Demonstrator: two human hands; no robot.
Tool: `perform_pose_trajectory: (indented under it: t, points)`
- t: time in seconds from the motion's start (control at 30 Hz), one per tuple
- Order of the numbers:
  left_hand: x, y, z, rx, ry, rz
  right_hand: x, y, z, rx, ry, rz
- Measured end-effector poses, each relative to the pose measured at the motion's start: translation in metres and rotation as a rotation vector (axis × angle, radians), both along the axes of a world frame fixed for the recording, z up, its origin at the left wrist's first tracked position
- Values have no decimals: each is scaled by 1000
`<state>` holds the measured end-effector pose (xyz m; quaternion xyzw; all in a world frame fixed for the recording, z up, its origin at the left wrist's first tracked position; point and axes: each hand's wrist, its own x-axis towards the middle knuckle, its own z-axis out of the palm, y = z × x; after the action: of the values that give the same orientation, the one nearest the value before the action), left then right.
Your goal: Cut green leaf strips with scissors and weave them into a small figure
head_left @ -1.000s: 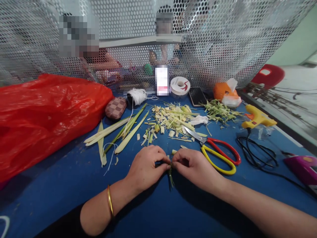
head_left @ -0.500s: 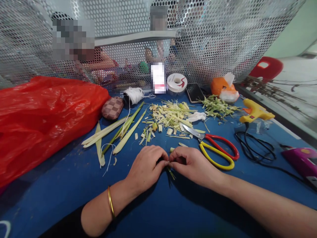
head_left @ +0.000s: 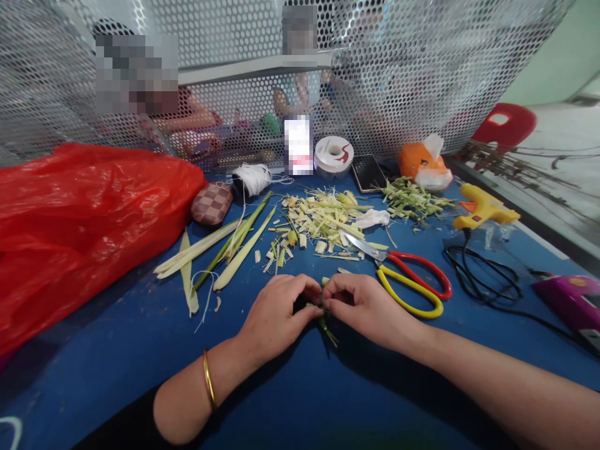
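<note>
My left hand (head_left: 281, 312), with a gold bangle at the wrist, pinches a small bundle of thin green stems (head_left: 329, 332) over the blue table. Fingertip to fingertip with it, my right hand (head_left: 365, 307) is closed at the top of the same bundle. The fingers hide most of the stems; their thin ends stick out below. Scissors (head_left: 412, 284) with one red and one yellow handle lie open beyond my right hand. Cut pale plant pieces (head_left: 323, 215) are heaped ahead of both hands, and long leaf strips (head_left: 246, 250) lie to the left.
A red plastic bag (head_left: 94, 231) covers the left side. White string (head_left: 253, 180), a ribbon spool (head_left: 334, 155), a lit phone (head_left: 299, 147) and an orange tissue pack (head_left: 424, 165) line the back. A yellow glue gun (head_left: 485, 207) and its black cable lie right. People sit behind the mesh.
The fingertips of both hands have shifted slightly around the bundle. The stem ends now point a little further right and spread more.
</note>
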<state>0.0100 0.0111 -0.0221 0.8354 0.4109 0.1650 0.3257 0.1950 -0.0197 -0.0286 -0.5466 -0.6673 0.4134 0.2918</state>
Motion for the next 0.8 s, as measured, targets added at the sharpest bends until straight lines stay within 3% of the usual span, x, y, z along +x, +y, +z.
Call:
perform_pose_trajectory:
  t: [0.47,0.67,0.8]
  points:
    - [1,-1,0,58,-57,-26,3,5,0,-204,312,-77]
    - [0,-1,4,101,-81,-15,4,2,3,-41,-18,55]
    - [0,-1,4,-88,-106,67,5,0,7,39,-174,124]
